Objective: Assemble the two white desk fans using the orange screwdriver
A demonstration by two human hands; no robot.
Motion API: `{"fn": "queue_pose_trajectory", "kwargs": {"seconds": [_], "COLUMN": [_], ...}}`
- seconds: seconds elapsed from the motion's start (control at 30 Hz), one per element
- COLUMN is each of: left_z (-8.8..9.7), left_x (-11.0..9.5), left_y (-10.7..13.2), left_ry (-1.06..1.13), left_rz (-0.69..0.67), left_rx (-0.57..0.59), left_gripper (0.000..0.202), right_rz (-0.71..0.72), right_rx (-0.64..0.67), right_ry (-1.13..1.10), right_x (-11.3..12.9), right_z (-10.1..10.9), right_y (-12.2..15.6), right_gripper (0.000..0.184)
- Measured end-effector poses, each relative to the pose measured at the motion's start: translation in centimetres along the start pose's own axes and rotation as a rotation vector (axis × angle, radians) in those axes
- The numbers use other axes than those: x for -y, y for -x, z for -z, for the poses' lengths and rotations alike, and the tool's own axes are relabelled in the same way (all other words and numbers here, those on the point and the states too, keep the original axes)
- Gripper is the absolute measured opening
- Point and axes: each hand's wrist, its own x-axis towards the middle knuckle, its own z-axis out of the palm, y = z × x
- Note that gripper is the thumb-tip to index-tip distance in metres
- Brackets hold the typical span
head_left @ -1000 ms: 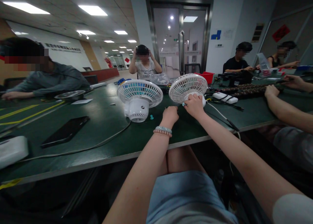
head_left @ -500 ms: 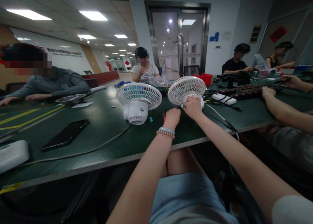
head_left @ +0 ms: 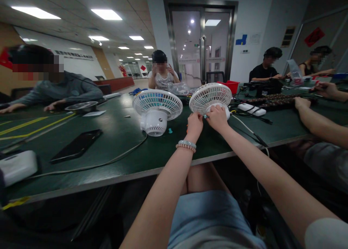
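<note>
My right hand (head_left: 218, 119) is closed, a small teal plastic piece (head_left: 205, 116) pinched between thumb and fingers. It rests against the white motor housing of the right-hand fan (head_left: 210, 96), which lies with its grille tilted up. My left hand (head_left: 195, 125), a bracelet on its wrist, has its fingers pressed together beside the teal piece; what they hold, if anything, is hidden. An orange-red tool handle (head_left: 187, 128) shows partly behind the left hand; I cannot tell if it is held. A second white fan (head_left: 154, 122) stands left, a loose teal piece (head_left: 170, 130) beside it.
On the green table (head_left: 119, 140) are a black phone (head_left: 77, 145), a white case (head_left: 20, 167) and a trailing cable. To the right sit a white power adapter (head_left: 252, 110) and a co-worker's hands (head_left: 302, 103). A red bin (head_left: 231, 86) stands behind the fans.
My left hand has moved up and forward, bringing its fingers to the teal piece in my right hand. It now covers most of the orange-red tool. The view has shifted slightly.
</note>
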Motion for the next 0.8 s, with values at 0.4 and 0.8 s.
{"fn": "queue_pose_trajectory", "kwargs": {"seconds": [0.4, 0.8], "left_z": [-0.29, 0.04], "left_x": [0.01, -0.43], "left_y": [-0.06, 0.01], "left_ry": [0.193, 0.072], "left_rz": [-0.03, -0.082], "left_rx": [0.022, 0.008], "left_gripper": [0.013, 0.02], "right_rz": [0.006, -0.026], "right_rx": [0.016, 0.062], "right_ry": [0.003, 0.036], "right_x": [0.06, 0.28], "right_z": [0.11, 0.54], "right_y": [0.11, 0.04], "right_gripper": [0.026, 0.029]}}
